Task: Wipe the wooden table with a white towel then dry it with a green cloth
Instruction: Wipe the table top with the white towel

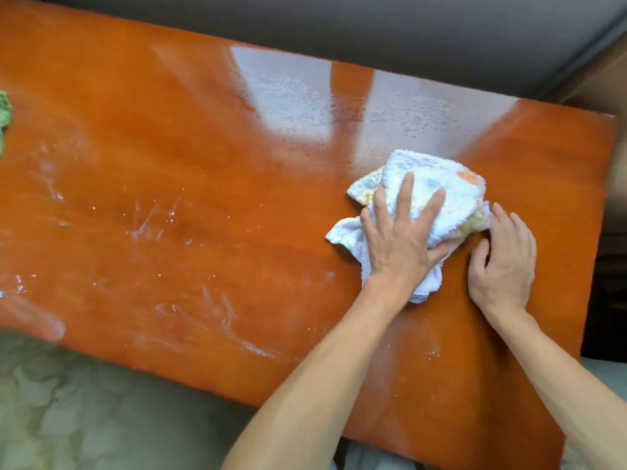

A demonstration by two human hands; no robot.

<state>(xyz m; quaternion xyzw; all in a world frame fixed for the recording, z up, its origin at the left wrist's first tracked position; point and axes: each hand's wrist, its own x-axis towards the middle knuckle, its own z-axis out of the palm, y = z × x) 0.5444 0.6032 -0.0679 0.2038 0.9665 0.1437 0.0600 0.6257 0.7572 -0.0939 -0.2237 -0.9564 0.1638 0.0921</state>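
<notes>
A crumpled white towel [437,184] with faded coloured prints lies on the right part of the glossy orange-brown wooden table [203,147]. My left hand [397,239] presses down on it with straight, spread fingers, and the thumb lies against the towel's near edge. Just to the right, my right hand [502,259] rests on the table, its fingertips touching the towel's right edge and the thumb bent inward. Only a small part of the green cloth [4,120] shows, at the far left edge of the table.
Water streaks and droplets [149,222] lie across the left and near parts of the table. Bright window reflections [288,100] mark a wet patch at the back. A grey sofa [373,28] runs behind the table, and pale floor [84,418] is in front.
</notes>
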